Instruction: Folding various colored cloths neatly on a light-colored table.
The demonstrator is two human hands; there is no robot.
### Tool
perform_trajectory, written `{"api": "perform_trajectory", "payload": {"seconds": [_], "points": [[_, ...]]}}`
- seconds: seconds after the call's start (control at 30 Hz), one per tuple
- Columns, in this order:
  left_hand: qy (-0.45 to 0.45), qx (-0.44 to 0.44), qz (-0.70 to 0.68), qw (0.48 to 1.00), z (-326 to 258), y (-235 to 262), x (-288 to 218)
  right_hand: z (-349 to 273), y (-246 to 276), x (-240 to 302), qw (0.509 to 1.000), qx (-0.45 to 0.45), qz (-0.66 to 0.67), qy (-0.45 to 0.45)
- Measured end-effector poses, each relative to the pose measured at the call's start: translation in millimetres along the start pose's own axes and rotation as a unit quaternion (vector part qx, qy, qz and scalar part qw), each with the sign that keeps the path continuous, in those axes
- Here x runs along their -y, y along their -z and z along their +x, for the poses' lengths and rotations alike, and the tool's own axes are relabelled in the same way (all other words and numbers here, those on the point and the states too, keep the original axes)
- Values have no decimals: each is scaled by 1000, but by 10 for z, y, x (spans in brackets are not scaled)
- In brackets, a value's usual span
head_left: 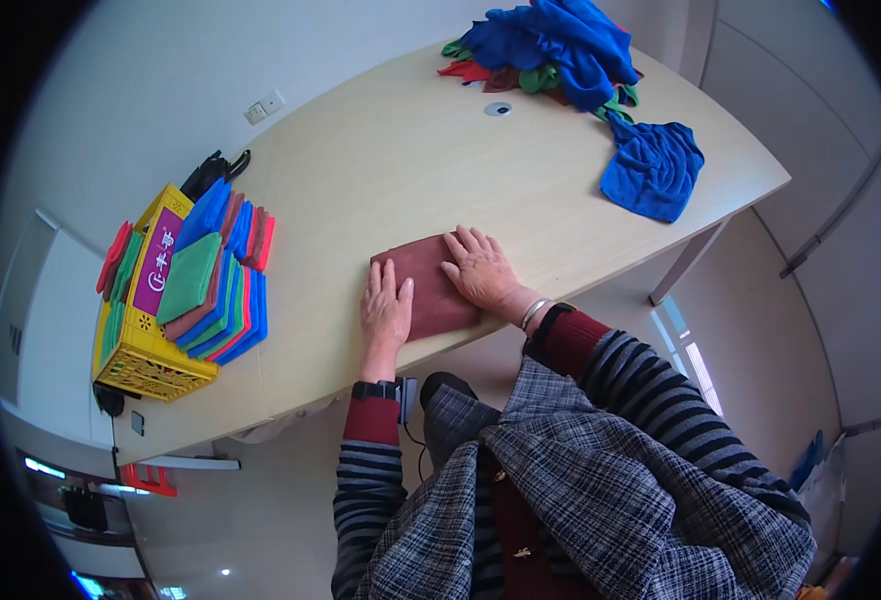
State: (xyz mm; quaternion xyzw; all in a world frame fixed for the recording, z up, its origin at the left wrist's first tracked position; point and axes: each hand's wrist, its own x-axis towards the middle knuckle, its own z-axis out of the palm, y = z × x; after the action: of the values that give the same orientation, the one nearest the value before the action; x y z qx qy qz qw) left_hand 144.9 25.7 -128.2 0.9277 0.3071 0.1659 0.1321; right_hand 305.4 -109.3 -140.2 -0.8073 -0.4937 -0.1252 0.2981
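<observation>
Both our hands lie flat with fingers spread, left hand (385, 310) and right hand (480, 270) pressing the folded maroon cloth (422, 285) at the tabletop's (410, 160) near edge.

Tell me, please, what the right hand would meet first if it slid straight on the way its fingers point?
Probably nothing: past the brown cloth under the right hand, the table looks bare along that line to its far edge.

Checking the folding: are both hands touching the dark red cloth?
Touching. The head view shows the left hand lying flat on the near left edge of the folded dark red cloth and the right hand pressed flat on its right side.
</observation>
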Motion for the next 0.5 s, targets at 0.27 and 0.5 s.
{"api": "perform_trajectory", "payload": {"seconds": [0.27, 0.5], "points": [[34, -18, 8, 999, -277, 138, 152, 50, 409, 146, 996, 71, 33, -35], [-49, -113, 38, 992, -285, 209, -94, 97, 194, 559, 991, 36, 76, 108]]}}
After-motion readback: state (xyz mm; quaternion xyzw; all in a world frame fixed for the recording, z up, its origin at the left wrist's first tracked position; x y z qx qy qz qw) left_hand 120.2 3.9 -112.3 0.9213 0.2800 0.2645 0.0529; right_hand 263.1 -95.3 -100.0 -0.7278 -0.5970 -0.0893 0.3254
